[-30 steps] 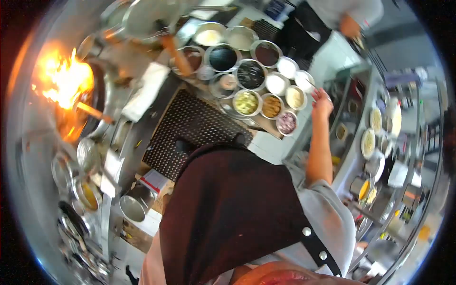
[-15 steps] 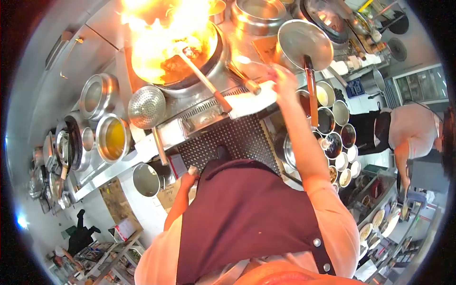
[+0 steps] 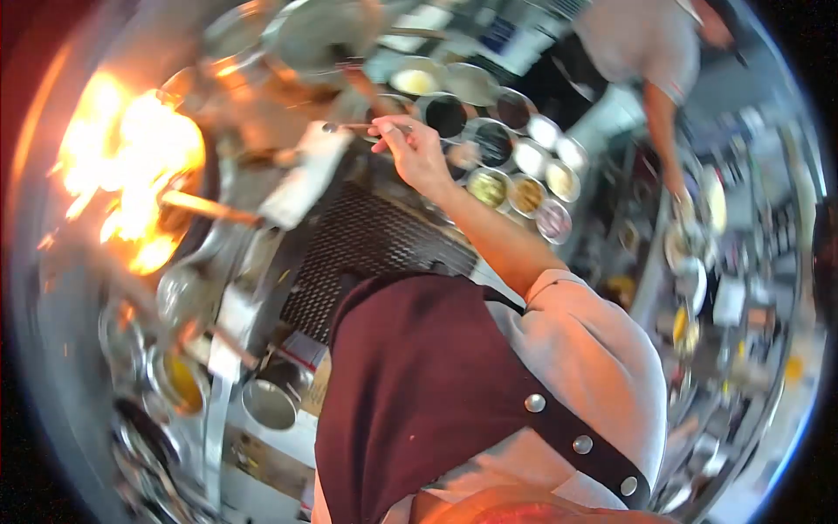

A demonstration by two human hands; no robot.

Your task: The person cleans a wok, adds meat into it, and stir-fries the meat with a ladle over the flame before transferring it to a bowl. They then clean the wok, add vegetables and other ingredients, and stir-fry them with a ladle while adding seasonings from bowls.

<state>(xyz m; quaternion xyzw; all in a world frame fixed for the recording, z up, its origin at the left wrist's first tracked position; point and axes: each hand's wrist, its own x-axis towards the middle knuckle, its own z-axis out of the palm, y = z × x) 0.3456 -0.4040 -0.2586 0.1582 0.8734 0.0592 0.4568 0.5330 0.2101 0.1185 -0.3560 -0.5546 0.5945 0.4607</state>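
Note:
My right hand [image 3: 415, 157] is closed around the thin handle of a small spoon [image 3: 349, 127], which points left. Just beyond that hand are several round containers of ingredients, among them one of dark liquid [image 3: 489, 141] and one of pale green pieces [image 3: 487, 189]. At the left, tall flames [image 3: 144, 166] rise from a wok, whose contents they hide. A long wooden handle [image 3: 209, 207] sticks out of the wok with no hand on it. My left hand is out of sight.
A perforated skimmer [image 3: 182, 297] and a pan of yellow liquid [image 3: 179, 382] lie along the stove. A grey pot [image 3: 269, 404] stands below its edge. Another person [image 3: 642, 44] bends over a counter of dishes at the right. Dark perforated matting [image 3: 349, 244] covers the floor.
My view has turned right, so the burning wok now sits further left. My right hand, still holding the spoon, has moved from the stove edge to the containers. My left hand has left view.

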